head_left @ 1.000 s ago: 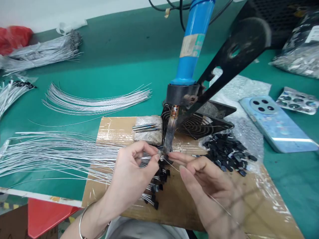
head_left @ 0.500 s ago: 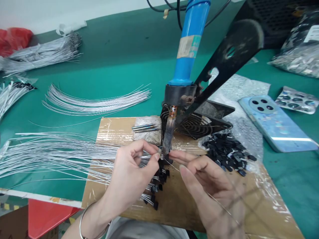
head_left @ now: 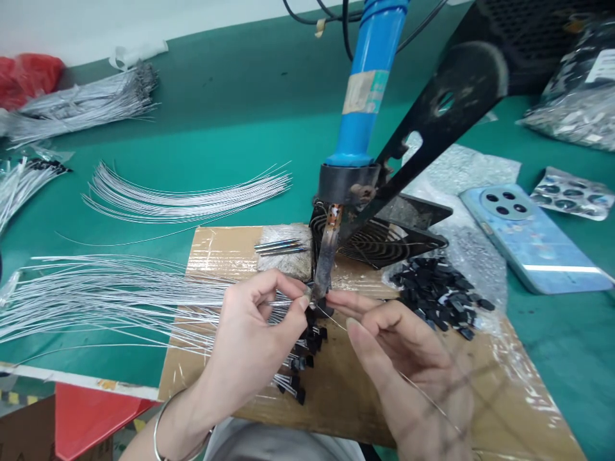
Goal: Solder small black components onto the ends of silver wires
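My left hand (head_left: 257, 330) is closed in a pinch right beside the tip of a blue-handled soldering iron (head_left: 358, 115), which is clamped tip down. What lies between thumb and forefinger is too small to make out. A thin strand of solder wire (head_left: 430, 400) runs through my right hand (head_left: 408, 358) toward the iron's tip, and the index finger reaches close to that tip. Behind and under my left hand spread white wires (head_left: 120, 301), several ending in black pieces (head_left: 295, 387) on the cardboard (head_left: 346, 397).
A black fan (head_left: 379, 243) stands behind the iron. Loose black parts (head_left: 435, 294) and a blue phone (head_left: 538, 237) lie to the right. Metal rods (head_left: 280, 246) rest on a pale pad (head_left: 286, 264). Another wire bundle (head_left: 187, 198) lies on the green table (head_left: 230, 141).
Almost nothing differs. Both hands keep their places at the iron's tip, and the view has shifted very slightly.
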`<state>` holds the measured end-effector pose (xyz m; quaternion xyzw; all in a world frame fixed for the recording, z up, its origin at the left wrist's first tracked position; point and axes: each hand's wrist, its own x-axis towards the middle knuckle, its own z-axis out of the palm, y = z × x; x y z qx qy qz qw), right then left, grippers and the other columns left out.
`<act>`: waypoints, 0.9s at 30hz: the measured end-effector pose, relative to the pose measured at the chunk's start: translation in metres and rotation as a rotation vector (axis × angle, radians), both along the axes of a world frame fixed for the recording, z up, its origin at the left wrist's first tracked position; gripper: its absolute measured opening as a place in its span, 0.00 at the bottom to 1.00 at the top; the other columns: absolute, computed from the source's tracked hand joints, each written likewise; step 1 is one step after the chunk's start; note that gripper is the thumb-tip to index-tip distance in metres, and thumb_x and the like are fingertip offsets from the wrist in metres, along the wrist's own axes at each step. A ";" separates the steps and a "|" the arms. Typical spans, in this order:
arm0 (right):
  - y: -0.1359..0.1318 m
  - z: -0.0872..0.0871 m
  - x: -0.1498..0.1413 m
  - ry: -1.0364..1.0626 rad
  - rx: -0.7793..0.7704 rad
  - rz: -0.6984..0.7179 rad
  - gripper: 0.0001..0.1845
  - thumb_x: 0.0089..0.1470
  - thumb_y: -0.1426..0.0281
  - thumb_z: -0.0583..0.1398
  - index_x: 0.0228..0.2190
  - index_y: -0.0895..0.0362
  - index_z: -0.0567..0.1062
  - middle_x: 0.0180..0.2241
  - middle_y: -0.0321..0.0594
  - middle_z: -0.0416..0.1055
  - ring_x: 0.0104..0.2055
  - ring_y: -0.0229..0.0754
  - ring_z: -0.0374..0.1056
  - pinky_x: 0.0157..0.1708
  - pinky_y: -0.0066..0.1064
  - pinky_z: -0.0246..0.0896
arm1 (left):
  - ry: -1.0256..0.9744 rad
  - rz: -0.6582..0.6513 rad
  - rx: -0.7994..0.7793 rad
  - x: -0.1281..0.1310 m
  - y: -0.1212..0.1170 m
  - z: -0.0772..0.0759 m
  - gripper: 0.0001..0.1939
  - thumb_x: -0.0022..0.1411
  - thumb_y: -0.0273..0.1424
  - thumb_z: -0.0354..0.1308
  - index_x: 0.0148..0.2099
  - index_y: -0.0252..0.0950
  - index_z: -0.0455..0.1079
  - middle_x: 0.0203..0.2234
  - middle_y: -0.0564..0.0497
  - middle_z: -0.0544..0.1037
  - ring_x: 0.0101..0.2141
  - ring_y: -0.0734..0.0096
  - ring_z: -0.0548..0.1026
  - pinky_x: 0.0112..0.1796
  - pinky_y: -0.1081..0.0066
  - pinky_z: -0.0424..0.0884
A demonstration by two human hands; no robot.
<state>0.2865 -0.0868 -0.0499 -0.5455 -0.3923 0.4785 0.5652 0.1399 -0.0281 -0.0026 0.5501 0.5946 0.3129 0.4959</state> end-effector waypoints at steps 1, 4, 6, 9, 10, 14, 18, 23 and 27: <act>0.000 0.000 0.000 0.002 0.006 -0.004 0.11 0.60 0.72 0.63 0.26 0.51 0.72 0.46 0.31 0.81 0.49 0.36 0.77 0.47 0.20 0.71 | -0.007 -0.003 0.004 0.000 0.000 0.000 0.06 0.57 0.23 0.60 0.28 0.35 0.72 0.30 0.51 0.82 0.30 0.72 0.77 0.29 0.76 0.68; 0.000 0.001 -0.001 -0.003 0.019 -0.015 0.11 0.60 0.72 0.64 0.26 0.51 0.72 0.45 0.30 0.81 0.49 0.33 0.77 0.48 0.17 0.69 | -0.018 -0.001 0.006 -0.001 -0.001 -0.002 0.06 0.57 0.23 0.60 0.28 0.35 0.72 0.30 0.51 0.82 0.30 0.72 0.77 0.29 0.76 0.69; 0.000 0.000 -0.001 -0.010 0.029 -0.015 0.11 0.60 0.72 0.64 0.26 0.51 0.72 0.45 0.29 0.81 0.49 0.34 0.77 0.48 0.18 0.69 | -0.029 0.001 0.015 -0.001 -0.002 -0.003 0.05 0.57 0.23 0.60 0.29 0.35 0.72 0.30 0.51 0.82 0.31 0.72 0.77 0.30 0.76 0.69; -0.001 -0.001 0.000 -0.012 0.033 -0.003 0.11 0.60 0.72 0.63 0.26 0.50 0.72 0.45 0.30 0.81 0.49 0.35 0.77 0.49 0.20 0.70 | -0.045 -0.001 0.040 -0.001 -0.003 -0.004 0.05 0.57 0.23 0.60 0.29 0.35 0.72 0.30 0.51 0.81 0.32 0.72 0.78 0.32 0.76 0.71; -0.001 -0.001 0.000 -0.012 0.034 -0.002 0.11 0.60 0.72 0.63 0.26 0.50 0.72 0.45 0.30 0.81 0.49 0.35 0.77 0.49 0.20 0.70 | -0.045 0.000 0.041 -0.001 -0.003 -0.004 0.05 0.57 0.23 0.60 0.29 0.35 0.72 0.30 0.51 0.81 0.32 0.72 0.78 0.32 0.76 0.71; 0.000 0.000 -0.001 -0.027 0.027 -0.020 0.11 0.60 0.73 0.63 0.26 0.51 0.72 0.45 0.32 0.81 0.48 0.38 0.77 0.47 0.23 0.72 | -0.024 0.003 0.018 0.000 -0.002 -0.005 0.05 0.57 0.23 0.60 0.29 0.35 0.72 0.30 0.51 0.82 0.32 0.71 0.79 0.31 0.76 0.71; 0.001 0.001 -0.003 -0.042 0.034 -0.023 0.11 0.60 0.73 0.63 0.26 0.51 0.71 0.44 0.32 0.81 0.48 0.37 0.78 0.48 0.21 0.71 | -0.016 -0.001 0.016 0.000 -0.001 -0.004 0.05 0.57 0.23 0.60 0.29 0.35 0.72 0.30 0.51 0.82 0.31 0.71 0.78 0.30 0.75 0.70; 0.000 0.001 -0.003 -0.062 0.046 -0.025 0.11 0.59 0.74 0.63 0.26 0.52 0.72 0.44 0.31 0.81 0.47 0.34 0.77 0.48 0.18 0.69 | 0.008 -0.006 0.033 -0.001 -0.002 -0.004 0.05 0.57 0.24 0.60 0.29 0.35 0.72 0.30 0.50 0.81 0.31 0.69 0.78 0.30 0.74 0.70; -0.002 0.000 -0.002 -0.050 0.041 -0.027 0.11 0.59 0.75 0.64 0.26 0.51 0.71 0.44 0.29 0.81 0.46 0.32 0.77 0.48 0.15 0.68 | 0.037 -0.015 0.031 -0.003 -0.005 -0.003 0.05 0.58 0.25 0.59 0.29 0.35 0.72 0.31 0.49 0.81 0.34 0.65 0.80 0.30 0.73 0.72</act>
